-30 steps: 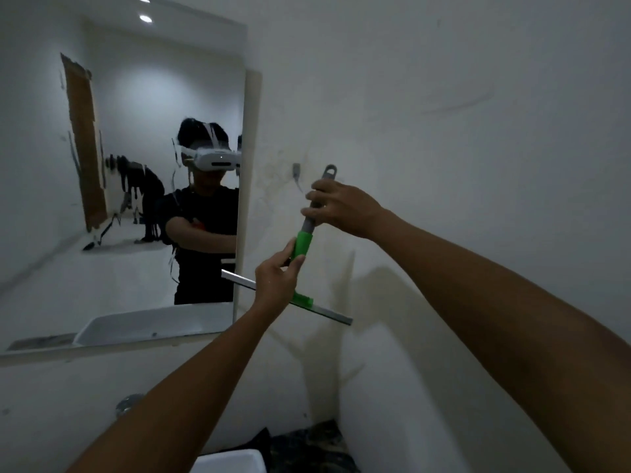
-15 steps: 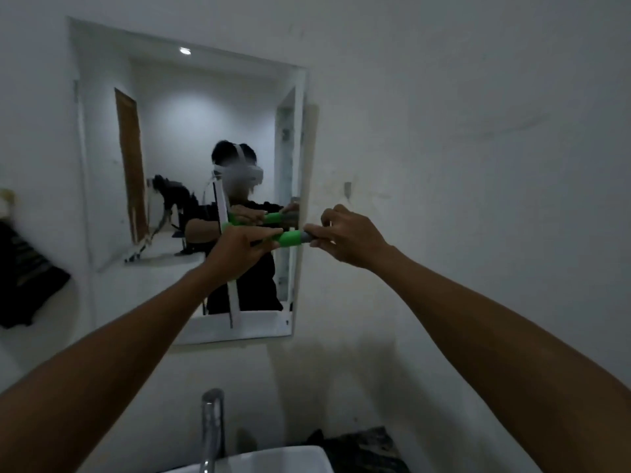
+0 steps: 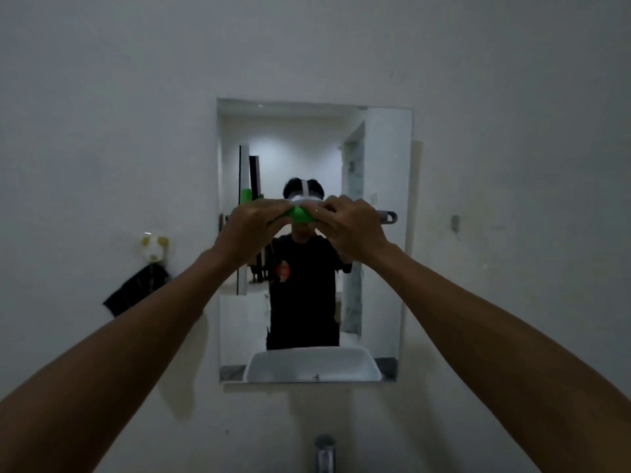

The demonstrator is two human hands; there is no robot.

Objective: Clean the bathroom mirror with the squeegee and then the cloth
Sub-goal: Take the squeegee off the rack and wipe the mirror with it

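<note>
The rectangular mirror hangs on the white wall straight ahead. Both my hands hold the squeegee in front of it, handle lying sideways. My left hand grips the green part near the blade; my right hand grips the grey handle, whose looped end sticks out to the right. The blade stands upright at the mirror's left side; whether it touches the glass I cannot tell. A dark cloth hangs from a hook on the wall, left of the mirror.
A chrome tap stands at the bottom centre, below the mirror. A small wall hook is to the right of the mirror. The glass reflects a person and a white basin.
My view has swung left until the mirror is centred. The squeegee came off the right wall hook and turned from hanging to sideways, its blade now upright at the mirror's left side.
</note>
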